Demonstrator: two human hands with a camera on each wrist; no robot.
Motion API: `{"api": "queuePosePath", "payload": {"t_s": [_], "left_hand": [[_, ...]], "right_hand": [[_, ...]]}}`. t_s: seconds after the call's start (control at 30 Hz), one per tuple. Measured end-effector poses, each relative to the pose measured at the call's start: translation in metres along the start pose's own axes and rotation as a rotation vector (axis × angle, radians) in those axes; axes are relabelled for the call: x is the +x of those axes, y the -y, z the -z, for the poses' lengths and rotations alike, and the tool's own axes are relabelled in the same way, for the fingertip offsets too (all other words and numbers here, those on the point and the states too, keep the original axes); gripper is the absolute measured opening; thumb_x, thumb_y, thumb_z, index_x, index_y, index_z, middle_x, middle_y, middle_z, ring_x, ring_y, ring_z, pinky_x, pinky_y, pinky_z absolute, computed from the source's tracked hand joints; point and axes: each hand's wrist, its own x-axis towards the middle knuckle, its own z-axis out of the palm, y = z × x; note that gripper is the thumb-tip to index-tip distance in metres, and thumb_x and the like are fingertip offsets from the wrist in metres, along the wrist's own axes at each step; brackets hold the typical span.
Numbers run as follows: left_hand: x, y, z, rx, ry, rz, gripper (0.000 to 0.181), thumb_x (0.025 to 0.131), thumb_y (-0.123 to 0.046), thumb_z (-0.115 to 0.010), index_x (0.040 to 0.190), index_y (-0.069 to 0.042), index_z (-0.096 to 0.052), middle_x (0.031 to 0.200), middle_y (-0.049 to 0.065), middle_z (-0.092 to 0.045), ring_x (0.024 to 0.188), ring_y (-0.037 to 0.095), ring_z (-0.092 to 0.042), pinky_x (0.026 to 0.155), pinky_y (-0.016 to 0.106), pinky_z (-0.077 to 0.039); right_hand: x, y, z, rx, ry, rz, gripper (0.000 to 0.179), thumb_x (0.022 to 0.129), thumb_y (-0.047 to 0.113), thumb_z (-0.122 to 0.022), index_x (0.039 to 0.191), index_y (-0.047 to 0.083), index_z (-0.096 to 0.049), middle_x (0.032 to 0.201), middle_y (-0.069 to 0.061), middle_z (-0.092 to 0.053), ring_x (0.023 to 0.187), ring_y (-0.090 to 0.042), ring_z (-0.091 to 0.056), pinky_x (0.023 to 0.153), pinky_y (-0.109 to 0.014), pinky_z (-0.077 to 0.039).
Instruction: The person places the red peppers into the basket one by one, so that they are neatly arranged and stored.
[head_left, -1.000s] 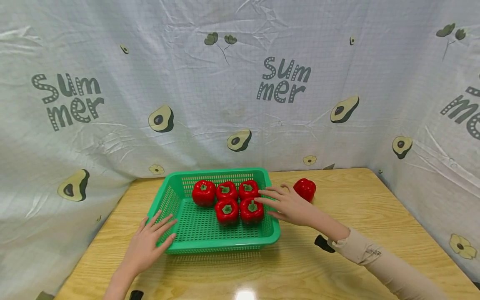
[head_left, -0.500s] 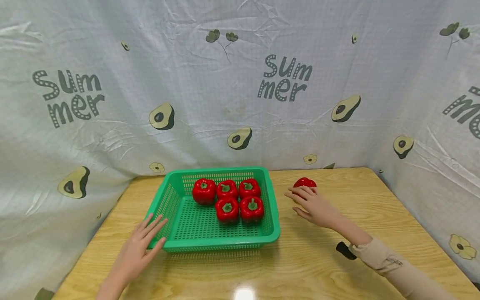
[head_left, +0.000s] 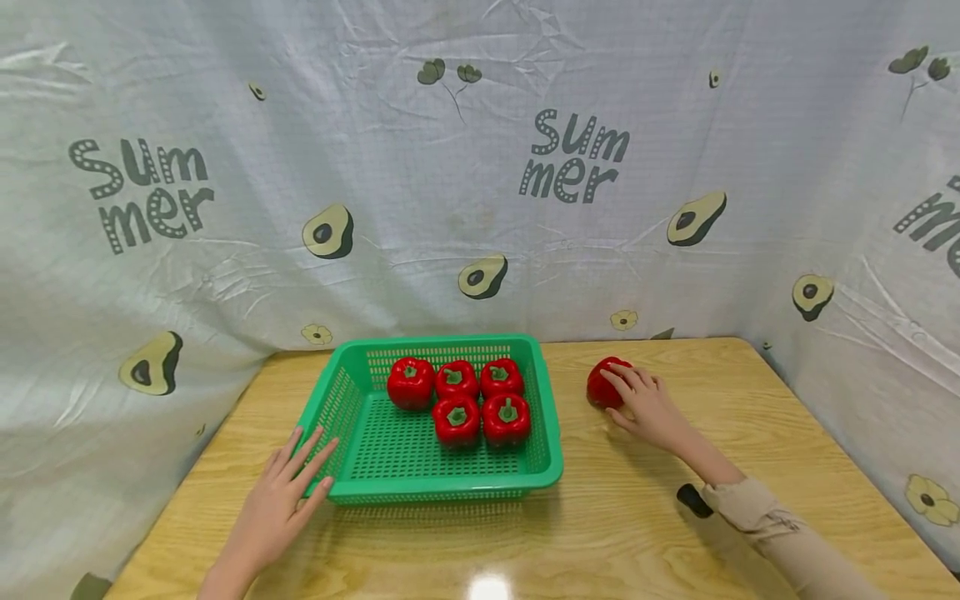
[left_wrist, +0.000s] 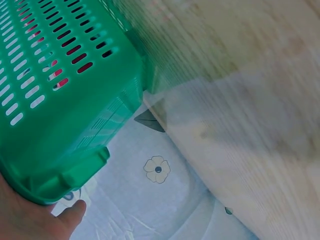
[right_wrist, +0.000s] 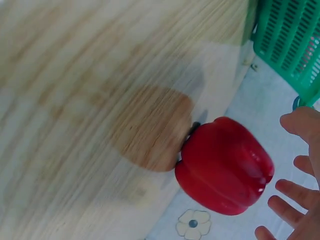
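In the head view, a green plastic basket (head_left: pixel 442 485) holds several red bell peppers (head_left: pixel 458 421), stems up, grouped toward its right side. My left hand (head_left: pixel 273 508) lies with fingers spread at the basket's left front corner; the left wrist view shows its thumb just under the rim (left_wrist: pixel 55 187). One more red bell pepper (head_left: pixel 602 390) sits on the table right of the basket, stem side down in the right wrist view. Over it reaches my right hand (head_left: pixel 651 415), fingers spread and holding nothing. Those fingers overlap the pepper in the head view, but a gap shows in the right wrist view.
The wooden table (head_left: pixel 720 417) runs back to a pale printed cloth (head_left: pixel 420 200) hanging behind and along the sides. Bare wood lies between the basket and the lone pepper, and in front of the basket.
My right hand has moved from over the basket's right edge rightward to the lone pepper. The left hand has slid slightly left and down at the basket corner. The peppers stay where they were.
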Motion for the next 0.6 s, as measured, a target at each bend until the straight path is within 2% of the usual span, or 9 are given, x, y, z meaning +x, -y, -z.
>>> {"api": "queuePosePath", "payload": {"t_s": [0.13, 0.27, 0.43, 0.6], "left_hand": [[0.0, 0.0, -0.001, -0.019, 0.012, 0.012, 0.046, 0.09, -0.027, -0.051, 0.134, -0.017, -0.043, 0.14, 0.015, -0.037, 0.14, 0.025, -0.01, 0.113, 0.049, -0.009], [0.0, 0.0, -0.001, -0.04, 0.016, 0.024, 0.046, 0.09, -0.026, -0.051, 0.135, -0.019, -0.042, 0.14, 0.015, -0.038, 0.14, 0.026, -0.011, 0.109, 0.055, -0.016], [0.001, -0.001, 0.0, -0.046, 0.025, 0.033, 0.045, 0.09, -0.027, -0.051, 0.133, -0.017, -0.044, 0.139, 0.014, -0.039, 0.139, 0.027, -0.011, 0.104, 0.058, -0.022], [0.001, -0.002, 0.001, -0.04, 0.021, 0.037, 0.044, 0.09, -0.027, -0.051, 0.132, -0.016, -0.046, 0.139, 0.013, -0.04, 0.139, 0.027, -0.013, 0.103, 0.054, -0.026]], "right_hand": [[0.002, -0.007, -0.003, -0.025, 0.026, -0.023, 0.062, 0.071, 0.027, -0.073, 0.124, 0.004, -0.049, 0.125, -0.022, -0.047, 0.105, -0.04, -0.046, 0.077, -0.057, -0.042], [0.005, -0.013, -0.005, -0.025, 0.064, -0.079, 0.071, 0.07, 0.032, -0.074, 0.128, 0.005, -0.044, 0.128, -0.023, -0.043, 0.107, -0.042, -0.044, 0.077, -0.056, -0.041], [0.008, -0.019, -0.011, -0.019, 0.123, -0.144, 0.086, 0.066, 0.04, -0.075, 0.134, 0.008, -0.034, 0.127, -0.027, -0.041, 0.107, -0.044, -0.043, 0.077, -0.058, -0.04], [0.012, -0.025, -0.018, -0.026, 0.134, -0.158, 0.097, 0.06, 0.046, -0.078, 0.137, 0.011, -0.029, 0.119, -0.026, -0.046, 0.103, -0.044, -0.045, 0.077, -0.059, -0.04]]}}
